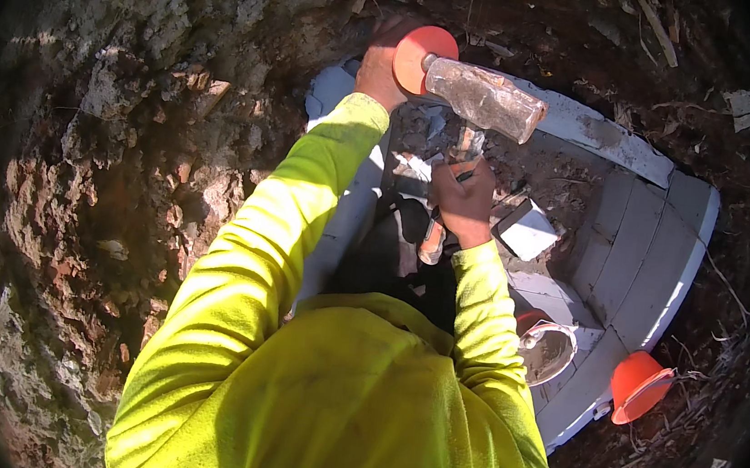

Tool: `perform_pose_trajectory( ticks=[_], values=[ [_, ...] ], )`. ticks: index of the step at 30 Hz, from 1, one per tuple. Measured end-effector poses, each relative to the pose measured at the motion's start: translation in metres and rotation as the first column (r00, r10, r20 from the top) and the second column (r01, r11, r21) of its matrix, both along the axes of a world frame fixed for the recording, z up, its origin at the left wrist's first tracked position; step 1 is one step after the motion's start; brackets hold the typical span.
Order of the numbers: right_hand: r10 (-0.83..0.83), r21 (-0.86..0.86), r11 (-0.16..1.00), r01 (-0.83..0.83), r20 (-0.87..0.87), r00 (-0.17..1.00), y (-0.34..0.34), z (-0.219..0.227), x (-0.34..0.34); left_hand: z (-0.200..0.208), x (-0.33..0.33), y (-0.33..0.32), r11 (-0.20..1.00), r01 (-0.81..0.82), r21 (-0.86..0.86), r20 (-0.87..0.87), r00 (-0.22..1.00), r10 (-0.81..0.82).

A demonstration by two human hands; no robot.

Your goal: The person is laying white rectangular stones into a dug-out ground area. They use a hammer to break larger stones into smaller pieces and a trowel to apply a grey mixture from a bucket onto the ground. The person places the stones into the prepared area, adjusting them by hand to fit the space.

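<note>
My left hand (379,75) is closed below an orange round guard (420,49) of what looks like a chisel. The guard and shade hide most of its fingers, and the chisel's lower end does not show. My right hand (468,196) grips the handle of a club hammer (490,100), whose worn, dusty metal head lies against or just above the chisel's struck end. The hammer's handle, orange and dark, runs down through my fist toward my body. Both sleeves are bright yellow.
Rough earth and stone walls (126,171) rise close around me. A pale curved masonry ledge (643,253) rings the rubble floor, where a white block (529,230) lies. An orange bucket (640,388) sits outside the ledge at right; another bucket (548,353) stands nearer my right arm.
</note>
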State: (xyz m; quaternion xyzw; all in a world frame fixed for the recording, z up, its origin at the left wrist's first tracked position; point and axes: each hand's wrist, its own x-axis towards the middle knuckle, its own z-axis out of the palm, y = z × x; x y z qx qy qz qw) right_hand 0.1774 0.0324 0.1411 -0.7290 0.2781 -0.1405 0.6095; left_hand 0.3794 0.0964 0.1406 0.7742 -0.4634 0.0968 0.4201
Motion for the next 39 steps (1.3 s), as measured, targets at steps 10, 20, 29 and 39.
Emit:
perform_pose_trajectory(
  ticks=[10,20,29,39],
  values=[
    [-0.579,0.514,0.811,0.279,0.64,0.506,-0.021,0.117,0.004,-0.035,0.008,0.008,0.988,-0.148,0.039,-0.027,0.988,0.149],
    [0.101,-0.02,0.994,-0.105,-0.166,0.981,-0.008,0.049,-0.04,-0.067,-0.037,0.037,0.961,0.096,0.259,-0.261,0.965,-0.026],
    [-0.396,0.115,0.918,0.38,0.173,0.902,-0.015,0.07,-0.075,-0.036,-0.007,0.007,0.994,-0.019,0.112,0.075,0.997,0.011],
    [0.017,0.387,0.92,0.057,-0.185,0.983,0.022,-0.055,-0.012,-0.055,-0.011,-0.003,0.984,0.066,0.163,0.078,0.994,-0.079]
  ],
)
